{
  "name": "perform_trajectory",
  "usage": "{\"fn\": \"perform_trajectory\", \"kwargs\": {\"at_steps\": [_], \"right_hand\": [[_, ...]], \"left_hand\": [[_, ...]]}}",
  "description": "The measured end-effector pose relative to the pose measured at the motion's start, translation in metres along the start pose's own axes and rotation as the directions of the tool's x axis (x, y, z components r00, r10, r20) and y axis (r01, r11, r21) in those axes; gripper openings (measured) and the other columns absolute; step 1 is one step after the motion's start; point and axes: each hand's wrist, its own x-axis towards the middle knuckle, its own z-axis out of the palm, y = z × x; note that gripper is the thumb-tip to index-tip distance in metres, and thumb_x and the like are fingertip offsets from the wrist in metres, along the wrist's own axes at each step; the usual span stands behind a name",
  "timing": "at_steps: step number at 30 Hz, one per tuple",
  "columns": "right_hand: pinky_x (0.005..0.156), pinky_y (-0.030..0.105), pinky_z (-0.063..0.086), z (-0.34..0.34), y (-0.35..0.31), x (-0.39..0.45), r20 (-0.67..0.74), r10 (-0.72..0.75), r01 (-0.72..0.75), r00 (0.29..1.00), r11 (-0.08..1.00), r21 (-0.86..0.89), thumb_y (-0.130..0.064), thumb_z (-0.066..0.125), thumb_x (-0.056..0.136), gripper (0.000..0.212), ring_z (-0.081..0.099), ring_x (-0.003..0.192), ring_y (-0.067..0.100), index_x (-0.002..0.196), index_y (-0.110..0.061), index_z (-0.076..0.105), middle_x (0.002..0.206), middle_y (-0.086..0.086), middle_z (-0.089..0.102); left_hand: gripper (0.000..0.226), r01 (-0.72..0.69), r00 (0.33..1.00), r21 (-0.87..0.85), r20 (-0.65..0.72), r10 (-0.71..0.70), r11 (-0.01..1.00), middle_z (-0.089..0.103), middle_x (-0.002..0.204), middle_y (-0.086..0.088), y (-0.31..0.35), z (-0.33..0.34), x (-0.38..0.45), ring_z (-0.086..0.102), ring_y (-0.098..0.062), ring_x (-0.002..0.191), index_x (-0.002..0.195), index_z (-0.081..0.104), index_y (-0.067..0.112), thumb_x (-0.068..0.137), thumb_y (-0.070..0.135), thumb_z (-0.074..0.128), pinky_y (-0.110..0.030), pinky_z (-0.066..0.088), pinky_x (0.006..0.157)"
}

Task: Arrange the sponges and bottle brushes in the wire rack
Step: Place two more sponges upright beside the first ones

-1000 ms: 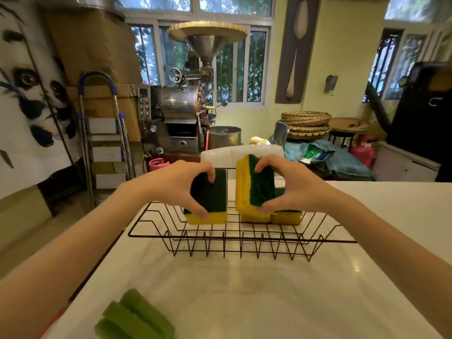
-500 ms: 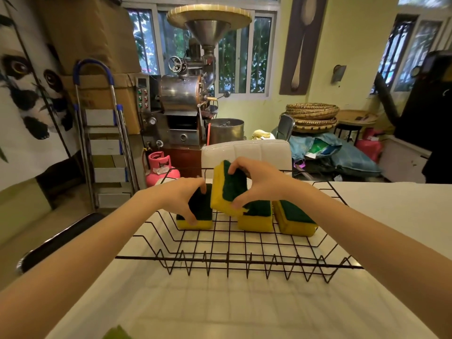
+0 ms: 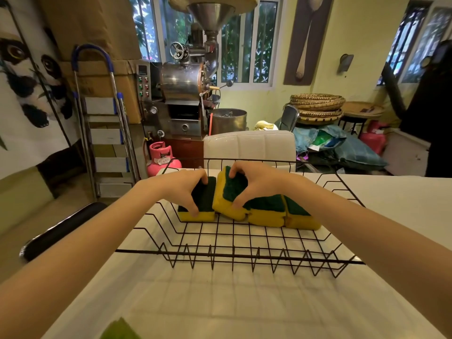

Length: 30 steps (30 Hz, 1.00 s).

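Note:
A black wire rack (image 3: 234, 255) stands on the white counter. Along its far side sits a row of yellow sponges with dark green tops. My left hand (image 3: 182, 189) grips the leftmost sponge (image 3: 203, 211), which stands on its edge. My right hand (image 3: 256, 182) holds a tilted sponge (image 3: 226, 204) right beside it. Two more sponges (image 3: 267, 214) lie to the right, touching each other, the outer one (image 3: 302, 218) at the row's end. No bottle brush is in view.
A light green object (image 3: 119, 330) pokes in at the bottom edge of the white counter (image 3: 220, 302). A white chair back (image 3: 249, 148) stands just behind the rack. A dark rounded chair edge (image 3: 61, 228) lies left of the counter.
Both hands have lowered their sponges into the rack's far side. The right hand's sponge has come down against the left one. The view has tilted up and closer.

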Motion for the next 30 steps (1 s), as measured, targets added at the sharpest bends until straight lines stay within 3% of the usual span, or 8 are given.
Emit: {"fn": "perform_trajectory", "kwargs": {"at_steps": [3, 8, 14, 21, 26, 30], "right_hand": [[0.085, 0.033, 0.047, -0.002, -0.002, 0.0, 0.055, 0.021, -0.016, 0.998, 0.995, -0.094, -0.032, 0.079, 0.062, 0.067, 0.047, 0.106, 0.022, 0.119, -0.018, 0.045, 0.119, 0.005, 0.048], [0.079, 0.03, 0.045, 0.006, -0.009, 0.01, 0.12, 0.034, -0.012, 0.992, 0.984, -0.178, -0.031, 0.078, 0.064, 0.068, 0.047, 0.099, 0.02, 0.12, -0.016, 0.044, 0.117, 0.007, 0.05], [0.08, 0.03, 0.044, 0.008, -0.005, 0.015, 0.118, 0.032, -0.014, 0.992, 0.988, -0.156, -0.029, 0.078, 0.065, 0.067, 0.047, 0.1, 0.02, 0.121, -0.016, 0.043, 0.12, 0.008, 0.049], [0.087, 0.032, 0.043, 0.011, 0.0, 0.012, 0.156, 0.045, -0.026, 0.987, 0.992, -0.12, -0.034, 0.075, 0.069, 0.068, 0.043, 0.103, 0.018, 0.125, -0.02, 0.04, 0.128, 0.006, 0.046], [0.087, 0.032, 0.041, 0.012, -0.007, 0.014, 0.199, 0.068, -0.026, 0.978, 0.977, -0.21, -0.036, 0.071, 0.072, 0.069, 0.044, 0.104, 0.018, 0.13, -0.018, 0.037, 0.13, 0.008, 0.046], [0.095, 0.037, 0.043, 0.013, -0.017, 0.009, 0.162, 0.042, 0.017, 0.986, 0.938, -0.347, -0.04, 0.069, 0.072, 0.069, 0.043, 0.113, 0.025, 0.13, -0.015, 0.041, 0.125, 0.011, 0.049]], "left_hand": [[0.069, 0.006, 1.0, -0.008, 0.001, -0.006, 1.0, 0.043, 0.107, 0.003, 0.001, 0.0, -0.001, 0.047, -0.016, 0.097, 0.121, 0.036, 0.02, 0.065, 0.023, 0.077, -0.021, 0.044, 0.07], [0.068, -0.005, 1.0, 0.004, 0.019, 0.005, 1.0, 0.044, 0.107, 0.003, 0.001, -0.002, -0.001, 0.048, -0.017, 0.097, 0.119, 0.037, 0.02, 0.064, 0.023, 0.078, -0.022, 0.045, 0.072], [0.069, -0.006, 0.999, 0.022, 0.039, 0.005, 1.0, 0.044, 0.107, 0.003, 0.005, -0.004, 0.003, 0.048, -0.016, 0.096, 0.12, 0.037, 0.021, 0.065, 0.024, 0.077, -0.019, 0.044, 0.068], [0.066, -0.003, 0.998, 0.026, 0.06, 0.001, 1.0, 0.043, 0.11, 0.003, 0.004, -0.005, 0.007, 0.048, -0.019, 0.102, 0.12, 0.039, 0.022, 0.066, 0.028, 0.076, -0.03, 0.048, 0.083], [0.067, 0.031, 0.994, 0.074, 0.102, -0.038, 0.997, 0.047, 0.119, -0.005, 0.01, -0.004, 0.004, 0.046, -0.017, 0.098, 0.125, 0.035, 0.02, 0.07, 0.028, 0.073, -0.028, 0.041, 0.079], [0.063, 0.025, 0.991, 0.146, 0.129, -0.044, 0.989, 0.05, 0.126, -0.007, 0.026, -0.006, -0.005, 0.048, -0.02, 0.103, 0.129, 0.036, 0.017, 0.075, 0.028, 0.068, -0.029, 0.042, 0.083]]}}
